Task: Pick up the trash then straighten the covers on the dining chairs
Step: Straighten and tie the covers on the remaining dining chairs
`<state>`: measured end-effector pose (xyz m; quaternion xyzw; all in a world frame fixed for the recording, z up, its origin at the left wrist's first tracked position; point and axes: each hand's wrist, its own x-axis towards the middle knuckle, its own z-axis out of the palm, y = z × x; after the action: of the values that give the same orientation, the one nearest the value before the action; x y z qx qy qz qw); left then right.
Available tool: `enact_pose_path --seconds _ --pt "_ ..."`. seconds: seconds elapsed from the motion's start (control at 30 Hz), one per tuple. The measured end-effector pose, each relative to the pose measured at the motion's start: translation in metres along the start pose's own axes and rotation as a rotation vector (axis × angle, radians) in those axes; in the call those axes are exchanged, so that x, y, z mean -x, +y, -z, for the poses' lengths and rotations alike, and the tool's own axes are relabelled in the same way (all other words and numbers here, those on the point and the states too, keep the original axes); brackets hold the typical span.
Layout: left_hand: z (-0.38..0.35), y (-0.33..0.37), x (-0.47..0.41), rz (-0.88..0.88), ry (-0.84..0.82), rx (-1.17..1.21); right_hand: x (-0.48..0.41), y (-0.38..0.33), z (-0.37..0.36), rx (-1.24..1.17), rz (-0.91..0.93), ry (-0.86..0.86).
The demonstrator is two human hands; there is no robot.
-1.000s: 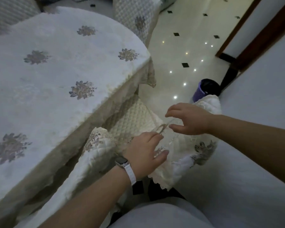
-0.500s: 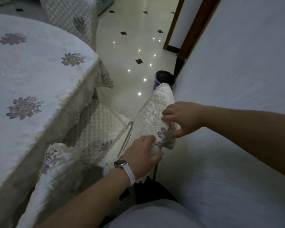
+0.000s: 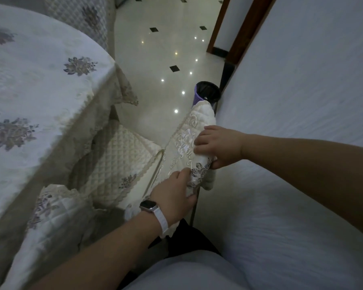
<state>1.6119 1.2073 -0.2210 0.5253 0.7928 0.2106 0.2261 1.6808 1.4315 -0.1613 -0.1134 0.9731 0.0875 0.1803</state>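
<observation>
Left hand (image 3: 173, 194) grips near end of chair-back cover (image 3: 194, 120), right hand (image 3: 220, 144) curled over its top further along; cover's long axis runs away from us beside wall (image 3: 302, 80); we judge right nearer far end.

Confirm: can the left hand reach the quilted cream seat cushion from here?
Probably yes. The left hand grips the embroidered cream chair-back cover right beside the quilted cream seat cushion, with nothing visible between them; it would have to release the cover first.
</observation>
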Motion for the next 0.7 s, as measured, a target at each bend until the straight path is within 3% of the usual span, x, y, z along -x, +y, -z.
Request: enact_pose_path --seconds 0.37,0.7 --pt "0.003 -0.002 0.000 -0.066 -0.050 -0.096 -0.008 0.012 0.002 0.047 0.101 -0.025" --pt "0.044 -0.016 -0.006 -0.062 0.127 -0.015 -0.037 0.032 0.025 -0.025 0.067 0.144"
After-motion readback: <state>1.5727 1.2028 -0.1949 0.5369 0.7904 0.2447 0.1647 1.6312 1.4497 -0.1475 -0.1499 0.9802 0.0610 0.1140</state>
